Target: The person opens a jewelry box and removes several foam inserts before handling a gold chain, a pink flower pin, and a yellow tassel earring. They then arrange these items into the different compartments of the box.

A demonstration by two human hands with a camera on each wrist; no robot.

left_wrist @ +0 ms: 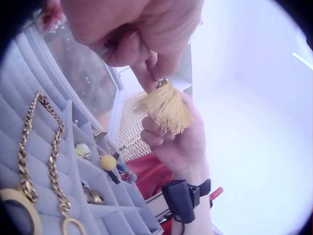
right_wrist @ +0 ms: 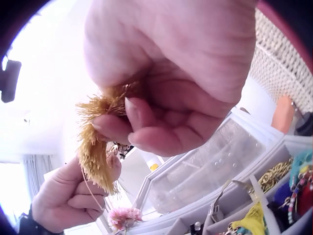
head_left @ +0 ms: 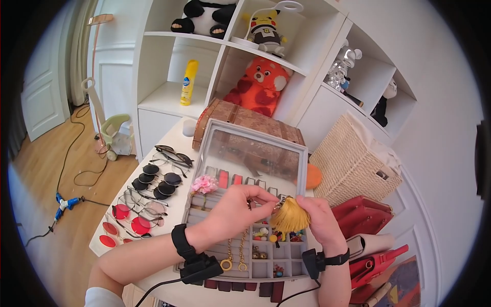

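A yellow fringed tassel (head_left: 290, 216) with a dark beaded top is held up over the jewellery case (head_left: 302, 148). My left hand (head_left: 232, 210) pinches it at the beaded top between thumb and fingertips. From the other side, my right hand (head_left: 322, 217) grips the fringe, which fans out past the fingers (right_wrist: 110, 128) in the right wrist view. Below the hands, the open case shows grey compartments holding trinkets and a gold chain (left_wrist: 55, 166) over padded rolls. A pink flower piece (head_left: 204, 184) stands by the left hand.
Several pairs of sunglasses and glasses (head_left: 164, 187) lie in rows on the table's left. Behind the raised glass lid sits a brown trunk (head_left: 245, 116). A woven basket (head_left: 353, 163) and red bags (head_left: 362, 214) are at the right. White shelves with plush toys (head_left: 261, 84) stand behind.
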